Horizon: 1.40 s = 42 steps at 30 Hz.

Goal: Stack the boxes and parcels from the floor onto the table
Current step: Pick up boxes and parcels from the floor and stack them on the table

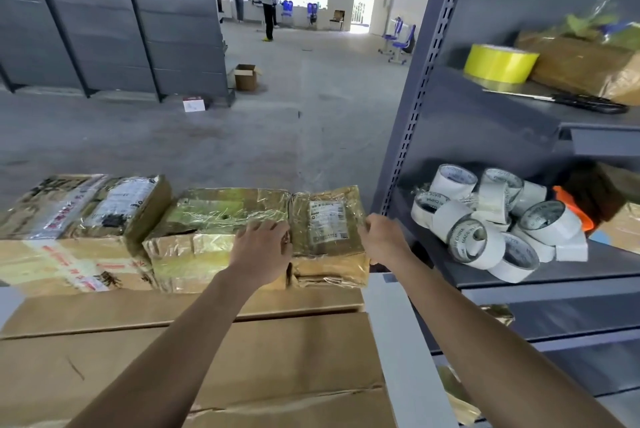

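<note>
Fingers (370,223) curl round parcel (325,223), tips hidden

On my feed I see the person's left hand (263,244) and right hand (382,237), both bare. The left forearm (194,334) and right forearm (485,323) are slim and bare too (skin all the way to the bottom edge of the view), the wrists narrow.

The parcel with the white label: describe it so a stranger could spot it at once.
Start at the grey shelving upright on the right. The parcel is the last in the row just left of it, between the left hand and right hand. Unlike the greenish box beside it, it is brown film-wrapped with a white label on top.
</note>
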Each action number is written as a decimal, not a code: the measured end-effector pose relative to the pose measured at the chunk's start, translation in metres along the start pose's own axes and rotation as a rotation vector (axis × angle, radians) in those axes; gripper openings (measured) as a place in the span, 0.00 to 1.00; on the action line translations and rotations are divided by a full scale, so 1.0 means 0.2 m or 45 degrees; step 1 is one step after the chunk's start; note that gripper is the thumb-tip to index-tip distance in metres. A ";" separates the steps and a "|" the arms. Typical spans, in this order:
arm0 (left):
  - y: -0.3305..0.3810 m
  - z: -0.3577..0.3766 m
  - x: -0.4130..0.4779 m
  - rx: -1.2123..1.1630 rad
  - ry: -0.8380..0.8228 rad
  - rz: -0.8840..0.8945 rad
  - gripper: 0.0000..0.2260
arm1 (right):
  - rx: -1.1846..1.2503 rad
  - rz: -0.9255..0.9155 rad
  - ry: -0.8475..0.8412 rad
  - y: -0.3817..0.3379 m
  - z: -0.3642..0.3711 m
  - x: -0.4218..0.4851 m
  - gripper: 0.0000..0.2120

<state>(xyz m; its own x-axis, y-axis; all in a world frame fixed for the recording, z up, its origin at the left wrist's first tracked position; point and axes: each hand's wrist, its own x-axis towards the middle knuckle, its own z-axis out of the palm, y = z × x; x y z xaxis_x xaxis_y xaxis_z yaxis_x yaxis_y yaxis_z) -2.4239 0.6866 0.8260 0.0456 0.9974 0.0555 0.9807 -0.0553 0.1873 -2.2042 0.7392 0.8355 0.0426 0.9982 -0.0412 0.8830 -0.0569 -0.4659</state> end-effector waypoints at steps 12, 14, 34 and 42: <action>0.02 0.05 0.00 0.147 0.043 0.033 0.21 | 0.135 -0.066 -0.201 0.03 0.00 0.03 0.11; 0.02 0.04 -0.01 0.159 0.034 0.053 0.21 | 0.219 -0.002 -0.199 0.04 -0.01 0.02 0.16; -0.01 -0.04 -0.10 -0.326 0.242 0.324 0.18 | 0.167 0.041 0.085 -0.01 0.04 -0.21 0.16; 0.06 -0.05 -0.29 -0.384 0.155 0.375 0.18 | 0.111 0.044 0.122 0.01 0.02 -0.43 0.19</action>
<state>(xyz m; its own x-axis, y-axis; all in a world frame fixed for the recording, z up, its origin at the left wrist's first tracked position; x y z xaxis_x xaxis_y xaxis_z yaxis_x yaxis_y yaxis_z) -2.4161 0.6280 0.8341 0.2746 0.9254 0.2612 0.8290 -0.3655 0.4234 -2.2078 0.6530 0.8340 0.1205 0.9924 0.0237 0.8366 -0.0887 -0.5407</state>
